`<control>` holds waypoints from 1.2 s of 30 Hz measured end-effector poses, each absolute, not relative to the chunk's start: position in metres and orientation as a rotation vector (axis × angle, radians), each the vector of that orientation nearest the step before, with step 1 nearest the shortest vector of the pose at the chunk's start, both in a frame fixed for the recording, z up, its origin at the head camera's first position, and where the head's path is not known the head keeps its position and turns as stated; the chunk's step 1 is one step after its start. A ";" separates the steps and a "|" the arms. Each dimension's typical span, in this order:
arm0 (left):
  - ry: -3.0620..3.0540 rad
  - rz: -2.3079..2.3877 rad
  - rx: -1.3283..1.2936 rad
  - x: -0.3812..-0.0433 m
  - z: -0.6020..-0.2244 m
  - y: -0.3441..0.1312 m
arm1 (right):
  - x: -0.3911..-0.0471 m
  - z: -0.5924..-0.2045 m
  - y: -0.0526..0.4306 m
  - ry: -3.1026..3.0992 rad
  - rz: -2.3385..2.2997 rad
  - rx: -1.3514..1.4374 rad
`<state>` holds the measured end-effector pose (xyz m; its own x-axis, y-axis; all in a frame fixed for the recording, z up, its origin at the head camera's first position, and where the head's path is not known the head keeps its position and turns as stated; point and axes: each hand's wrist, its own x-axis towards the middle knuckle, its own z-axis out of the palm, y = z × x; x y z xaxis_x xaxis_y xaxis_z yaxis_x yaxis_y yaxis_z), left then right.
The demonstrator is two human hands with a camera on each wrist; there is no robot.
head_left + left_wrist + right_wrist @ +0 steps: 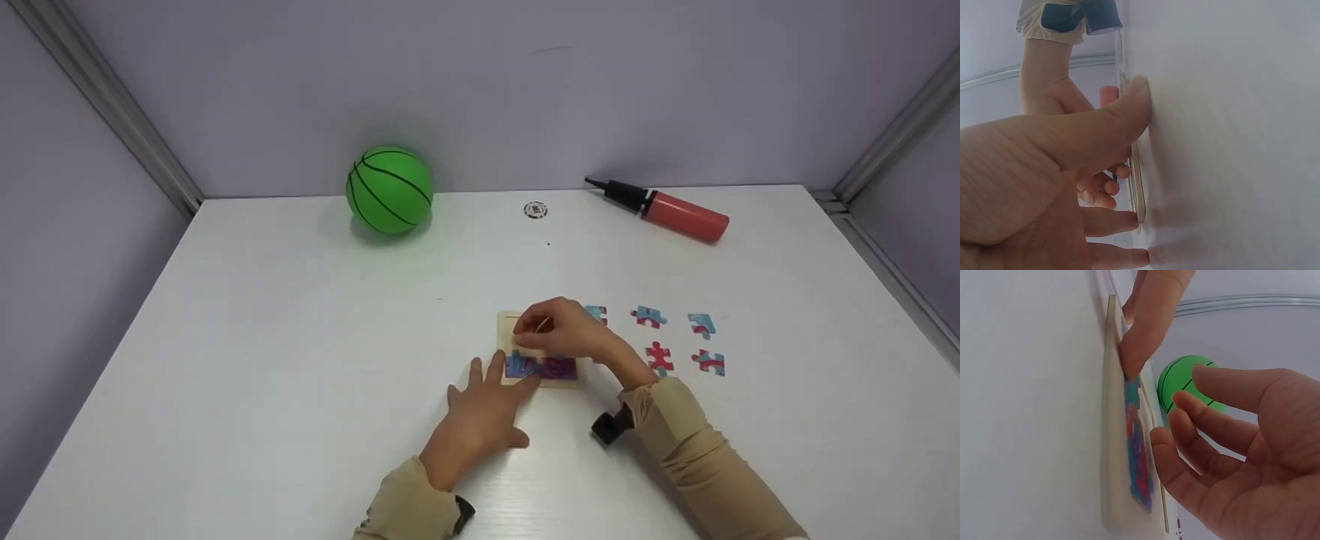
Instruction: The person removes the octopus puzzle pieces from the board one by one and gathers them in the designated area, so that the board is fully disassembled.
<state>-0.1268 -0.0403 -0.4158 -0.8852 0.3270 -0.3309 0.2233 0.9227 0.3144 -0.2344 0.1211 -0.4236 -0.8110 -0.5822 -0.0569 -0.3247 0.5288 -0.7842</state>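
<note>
- The shallow, pale wooden puzzle tray point(502, 334) lies flat on your white bench point(300, 337); blue-purple jigsaw pieces point(561, 369) fill its 6 o'clock side.
- Your left hand point(478, 416), at its 7 o'clock, has released, spread fingers touching the tray's edge, probably to steady it.
- Your right hand point(566, 330) is over the tray, loosely curved with thumb and fingers apart, seemingly grasping nothing, though a small piece could be hidden.
- Loose red-and-light-blue jigsaw pieces point(702, 325) lie spaced out from 2 to 3 o'clock of the tray, presumably so each lifts separately.
- The green, black-lined ball point(390, 190) sits well apart at 10 to 11 o'clock, likely set aside.
</note>
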 end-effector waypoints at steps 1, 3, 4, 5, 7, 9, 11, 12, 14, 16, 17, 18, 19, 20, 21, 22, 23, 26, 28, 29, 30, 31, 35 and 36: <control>2.701 0.375 0.405 -0.127 -0.416 -0.041 | -0.234 -0.424 0.121 2.461 -1.163 -0.763; 2.700 0.370 0.408 -0.127 -0.416 -0.040 | -0.234 -0.425 0.120 2.467 -1.143 -0.785; 2.700 0.369 0.408 -0.127 -0.416 -0.041 | -0.234 -0.426 0.119 2.470 -1.129 -0.797; 2.698 0.366 0.408 -0.127 -0.415 -0.040 | -0.234 -0.428 0.119 2.472 -1.115 -0.804; 2.703 0.354 0.409 -0.127 -0.415 -0.040 | -0.234 -0.429 0.119 2.480 -1.084 -0.820; 2.708 0.344 0.412 -0.126 -0.416 -0.041 | -0.233 -0.430 0.118 2.490 -1.057 -0.829; 2.708 0.332 0.419 -0.126 -0.416 -0.041 | -0.232 -0.431 0.118 2.494 -1.036 -0.830; 2.706 0.332 0.421 -0.125 -0.417 -0.041 | -0.231 -0.431 0.118 2.496 -1.024 -0.827; 2.701 0.335 0.423 -0.124 -0.418 -0.041 | -0.229 -0.432 0.118 2.496 -1.004 -0.817; 2.702 0.337 0.423 -0.124 -0.418 -0.040 | -0.229 -0.432 0.117 2.498 -0.989 -0.812; 2.706 0.340 0.422 -0.123 -0.418 -0.040 | -0.229 -0.432 0.117 2.502 -0.981 -0.809; 2.709 0.344 0.420 -0.123 -0.417 -0.040 | -0.229 -0.431 0.117 2.507 -0.976 -0.807; 2.711 0.345 0.418 -0.123 -0.417 -0.040 | -0.229 -0.431 0.117 2.512 -0.972 -0.807; 2.711 0.345 0.419 -0.123 -0.417 -0.041 | -0.229 -0.430 0.117 2.517 -0.969 -0.809; 2.710 0.347 0.419 -0.124 -0.416 -0.041 | -0.229 -0.430 0.117 2.521 -0.965 -0.812; 2.711 0.349 0.418 -0.124 -0.416 -0.041 | -0.229 -0.429 0.117 2.526 -0.962 -0.816; 2.705 0.359 0.414 -0.124 -0.415 -0.041 | -0.229 -0.429 0.117 2.530 -0.962 -0.818; 2.692 0.380 0.403 -0.125 -0.415 -0.041 | -0.229 -0.429 0.116 2.542 -0.967 -0.822; 2.692 0.387 0.396 -0.125 -0.414 -0.040 | -0.229 -0.429 0.116 2.546 -0.964 -0.816; 2.688 0.390 0.394 -0.125 -0.415 -0.040 | -0.229 -0.429 0.116 2.546 -0.962 -0.813; 2.688 0.390 0.395 -0.125 -0.415 -0.040 | -0.228 -0.429 0.116 2.547 -0.958 -0.814; 2.688 0.392 0.395 -0.125 -0.415 -0.040 | -0.228 -0.429 0.116 2.546 -0.955 -0.813; 2.688 0.399 0.399 -0.126 -0.415 -0.040 | -0.228 -0.427 0.115 2.537 -0.969 -0.836; 2.690 0.402 0.402 -0.127 -0.415 -0.040 | -0.228 -0.426 0.115 2.531 -0.977 -0.842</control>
<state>-0.1270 -0.0399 -0.4152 -0.8830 0.3312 -0.3327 0.2195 0.9178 0.3309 -0.2281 0.1149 -0.4264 -0.7831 -0.6185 -0.0651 -0.4144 0.5970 -0.6870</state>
